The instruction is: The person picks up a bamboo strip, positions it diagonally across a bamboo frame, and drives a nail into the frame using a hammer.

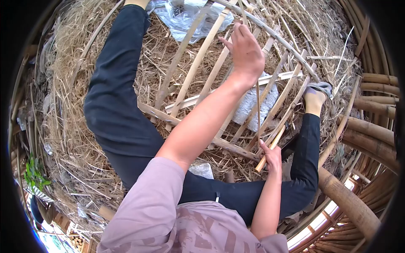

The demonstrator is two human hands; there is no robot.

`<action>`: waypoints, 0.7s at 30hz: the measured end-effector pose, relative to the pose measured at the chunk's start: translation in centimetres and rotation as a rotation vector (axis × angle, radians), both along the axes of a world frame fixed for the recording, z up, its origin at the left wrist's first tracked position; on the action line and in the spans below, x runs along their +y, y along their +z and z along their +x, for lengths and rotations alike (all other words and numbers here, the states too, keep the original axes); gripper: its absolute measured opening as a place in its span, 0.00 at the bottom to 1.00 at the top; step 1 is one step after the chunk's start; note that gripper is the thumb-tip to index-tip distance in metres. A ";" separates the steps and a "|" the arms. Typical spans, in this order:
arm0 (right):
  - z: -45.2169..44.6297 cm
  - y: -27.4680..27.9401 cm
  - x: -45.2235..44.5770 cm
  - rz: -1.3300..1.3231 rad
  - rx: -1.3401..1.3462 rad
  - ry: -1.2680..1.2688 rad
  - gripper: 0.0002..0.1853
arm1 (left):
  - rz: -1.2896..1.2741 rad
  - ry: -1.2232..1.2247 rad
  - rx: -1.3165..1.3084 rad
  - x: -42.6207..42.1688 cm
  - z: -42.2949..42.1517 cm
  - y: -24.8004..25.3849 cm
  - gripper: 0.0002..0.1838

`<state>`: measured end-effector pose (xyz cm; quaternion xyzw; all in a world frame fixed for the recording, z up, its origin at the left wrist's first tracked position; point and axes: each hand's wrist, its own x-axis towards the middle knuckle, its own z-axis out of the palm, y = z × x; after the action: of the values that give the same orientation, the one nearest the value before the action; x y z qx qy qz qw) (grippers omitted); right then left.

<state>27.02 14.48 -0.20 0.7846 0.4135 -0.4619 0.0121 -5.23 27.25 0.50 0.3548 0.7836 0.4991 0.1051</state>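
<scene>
My left hand point(248, 52) is raised over a bamboo lattice, its fingers curled and pinching a thin strip, with one finger sticking out to the left. A thin brown bamboo strip point(258, 105) runs from beneath that hand down to my right hand point(273, 159). My right hand is closed at the near right corner of the lattice, its thumb pressing the strip against the end of a pale bamboo slat point(262, 162). The lattice has several slats point(202, 55) crossed by a near bar point(232, 146) and a curved far pole point(270, 31). My left fingertips are partly hidden.
Dry straw point(67, 84) covers the ground between my legs. Under the lattice lies a grey block point(249, 111); clear plastic sheeting point(177, 19) is at the far side. Thick bamboo poles point(348, 202) stand close on the right. A green plant point(36, 173) is at the left.
</scene>
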 end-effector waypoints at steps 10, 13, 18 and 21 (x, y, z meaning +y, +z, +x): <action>-0.1 -0.4 -0.3 0.076 -0.052 0.126 0.25 | -0.109 0.078 0.147 -0.5 -0.6 -3.9 0.30; -0.4 -0.2 -0.4 0.083 -0.101 0.155 0.24 | -0.136 0.076 0.165 -1.1 -1.2 -5.2 0.28; -0.7 0.0 -0.5 0.100 -0.137 0.167 0.23 | -0.174 0.044 0.069 -1.5 -1.9 -5.4 0.29; -0.8 0.0 -0.5 0.104 -0.156 0.172 0.22 | -0.214 -0.002 0.010 -1.4 -1.9 -5.5 0.32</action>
<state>26.22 13.95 -0.20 0.7794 0.5003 -0.3747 0.0430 -7.17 25.80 -5.04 0.3450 0.8325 0.4107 0.1389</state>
